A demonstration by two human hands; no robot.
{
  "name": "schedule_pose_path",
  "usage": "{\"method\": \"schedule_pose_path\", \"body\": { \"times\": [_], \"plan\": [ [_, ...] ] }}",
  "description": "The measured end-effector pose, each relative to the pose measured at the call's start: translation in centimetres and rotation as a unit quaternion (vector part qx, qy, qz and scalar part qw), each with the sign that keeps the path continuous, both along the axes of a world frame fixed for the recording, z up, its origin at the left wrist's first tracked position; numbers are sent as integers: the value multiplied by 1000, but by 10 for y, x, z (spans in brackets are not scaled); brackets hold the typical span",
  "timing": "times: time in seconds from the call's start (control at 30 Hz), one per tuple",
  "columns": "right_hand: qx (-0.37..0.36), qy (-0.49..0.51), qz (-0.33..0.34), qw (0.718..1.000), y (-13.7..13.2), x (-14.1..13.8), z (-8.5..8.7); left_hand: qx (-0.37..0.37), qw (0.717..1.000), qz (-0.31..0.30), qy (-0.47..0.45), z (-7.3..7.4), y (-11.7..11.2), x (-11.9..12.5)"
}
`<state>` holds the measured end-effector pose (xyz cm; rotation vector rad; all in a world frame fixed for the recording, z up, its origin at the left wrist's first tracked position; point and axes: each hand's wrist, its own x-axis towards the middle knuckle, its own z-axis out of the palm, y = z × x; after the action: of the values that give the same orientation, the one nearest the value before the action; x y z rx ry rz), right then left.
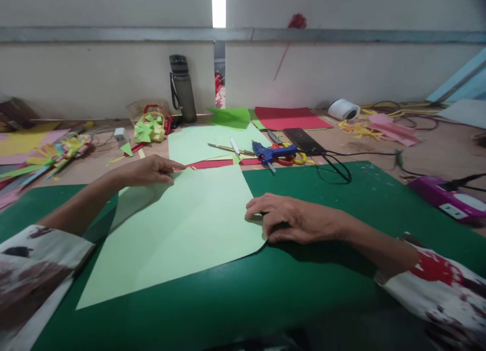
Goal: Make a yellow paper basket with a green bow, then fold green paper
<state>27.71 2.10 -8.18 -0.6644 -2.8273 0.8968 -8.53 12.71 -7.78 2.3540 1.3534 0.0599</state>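
Note:
A large pale green sheet of paper (182,224) lies at a slant across the green cutting mat (341,204). My left hand (150,170) rests at the sheet's far left edge, index finger stretched out and thumb apart from it, with nothing gripped that I can see. At the right edge my right hand (290,217) has its fingers bent over the paper, and thumb and fingers pinch the corner, which curls up slightly. Just beyond the sheet lie a red paper strip (216,164), a white pen (234,146) and a blue glue gun (273,151).
Yellow-and-red-handled scissors (299,158) and a black phone (304,140) with cables lie behind the mat. A dark bottle (185,93) stands by the wall. Coloured paper strips (64,151) are heaped left; a purple power strip (450,196) sits right. Red paper (290,118) lies farther back.

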Motion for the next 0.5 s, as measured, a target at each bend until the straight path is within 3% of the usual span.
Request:
{"method": "schedule_pose_path", "body": {
  "times": [0.13, 0.23, 0.3, 0.37, 0.5],
  "plan": [
    [31, 64, -83, 994, -8, -3, 1, 109, 993, 48, 27, 29, -34, 9],
    [28, 117, -157, 980, -13, -8, 0, 95, 994, 47, -40, 45, -84, 31],
    [-7, 141, -200, 969, -14, -14, -1, 55, 995, 49, -60, 43, -117, 49],
    [-43, 156, -238, 958, -14, -20, -3, 35, 998, 8, -54, 34, -140, 64],
    [-95, 177, -269, 942, -13, -27, -7, -4, 998, -50, -30, 14, -146, 75]
  ]
}}
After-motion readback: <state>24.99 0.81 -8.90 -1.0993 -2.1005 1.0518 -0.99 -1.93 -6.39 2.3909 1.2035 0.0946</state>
